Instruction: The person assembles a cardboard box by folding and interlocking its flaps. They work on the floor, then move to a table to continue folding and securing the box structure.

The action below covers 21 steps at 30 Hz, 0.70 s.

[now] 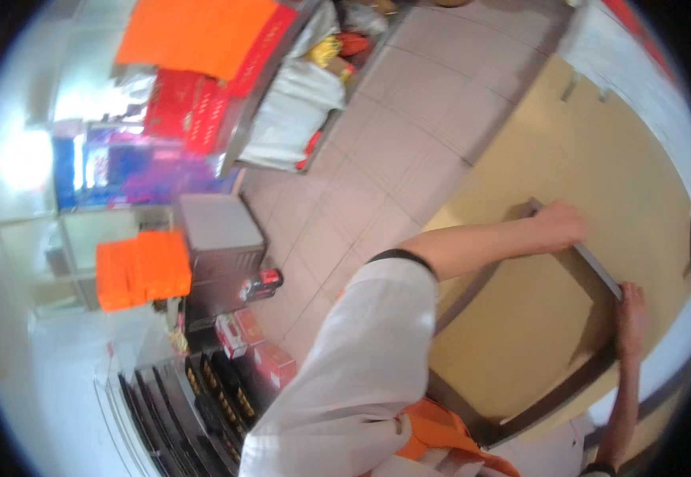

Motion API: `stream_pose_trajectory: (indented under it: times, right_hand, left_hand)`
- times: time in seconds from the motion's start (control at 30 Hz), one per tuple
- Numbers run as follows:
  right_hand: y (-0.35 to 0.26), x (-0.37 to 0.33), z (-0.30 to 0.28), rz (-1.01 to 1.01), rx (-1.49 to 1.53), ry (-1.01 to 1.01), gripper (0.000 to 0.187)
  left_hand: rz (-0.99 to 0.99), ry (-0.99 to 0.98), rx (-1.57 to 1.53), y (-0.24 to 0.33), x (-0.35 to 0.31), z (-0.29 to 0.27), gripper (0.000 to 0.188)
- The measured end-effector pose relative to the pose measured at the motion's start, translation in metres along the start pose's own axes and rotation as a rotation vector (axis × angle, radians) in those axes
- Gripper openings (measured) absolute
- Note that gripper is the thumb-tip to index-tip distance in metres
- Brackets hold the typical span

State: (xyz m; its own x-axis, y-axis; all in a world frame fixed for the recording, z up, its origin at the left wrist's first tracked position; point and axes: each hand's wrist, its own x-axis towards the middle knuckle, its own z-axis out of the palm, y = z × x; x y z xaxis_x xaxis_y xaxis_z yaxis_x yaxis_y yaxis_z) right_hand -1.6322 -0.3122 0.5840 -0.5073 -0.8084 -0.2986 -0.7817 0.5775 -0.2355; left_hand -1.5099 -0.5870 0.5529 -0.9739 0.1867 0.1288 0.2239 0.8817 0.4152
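Note:
A grey rectangular frame (597, 269) surrounds part of a tan tabletop (600, 143); whether it has a bottom of its own I cannot tell. My left hand (560, 226) has its fingers curled over the frame's far side, close to one corner. At the other end of that side, my right hand (632, 322) grips the frame at the corner. The frame's near side is partly behind my white left sleeve and an orange cloth (441, 429) at my body.
Left of the tabletop runs a tiled floor (409, 103). Farther left are a grey metal cabinet (218, 222), orange boxes (143, 270), red-and-white cartons (272, 362) and a rack of black trays (178, 413). A shelf unit with a white sheet (290, 119) stands at the upper left.

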Motion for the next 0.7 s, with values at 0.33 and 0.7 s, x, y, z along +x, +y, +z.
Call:
stream_pose_trajectory:
  times: [0.33, 0.7]
  right_hand:
    - [0.015, -0.022, -0.024, 0.174, 0.113, -0.157, 0.012]
    - [-0.011, -0.028, -0.026, 0.347, 0.065, -0.031, 0.025]
  left_hand:
    - [-0.210, -0.402, -0.011, -0.009, -0.015, -0.047, 0.016]
    - [-0.342, -0.331, 0.265, 0.002, -0.019, -0.057, 0.020]
